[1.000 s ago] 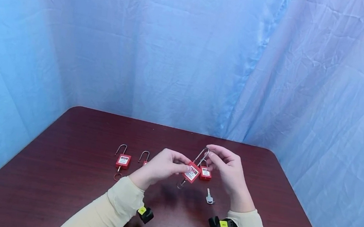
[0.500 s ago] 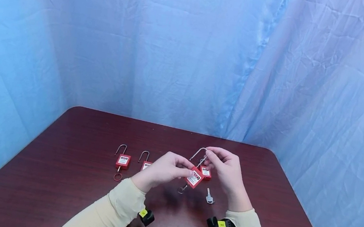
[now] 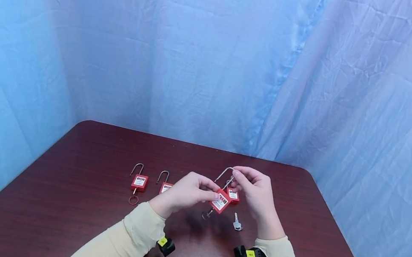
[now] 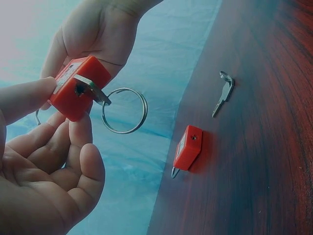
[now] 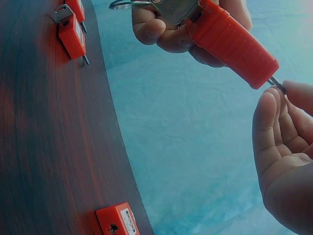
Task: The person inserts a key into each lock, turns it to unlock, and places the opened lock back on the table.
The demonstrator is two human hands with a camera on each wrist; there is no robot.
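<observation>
I see the dark table (image 3: 77,198) below; above it my left hand (image 3: 182,192) pinches the red padlock (image 3: 220,202) by its rigid, light-looking plastic body, the surest hold. My right hand (image 3: 254,192) pinches the slick steel shackle (image 3: 224,174); a key (image 4: 91,90) sits underneath.

Four red padlocks (image 3: 220,202) in total, one held above the table, three lying on it (image 3: 139,182) (image 3: 165,187) (image 3: 233,196), one loose key (image 3: 237,223) on the table, two split key rings (image 3: 133,200) (image 4: 124,110), two hands (image 3: 186,191) (image 3: 254,190), one table (image 3: 77,198)
</observation>
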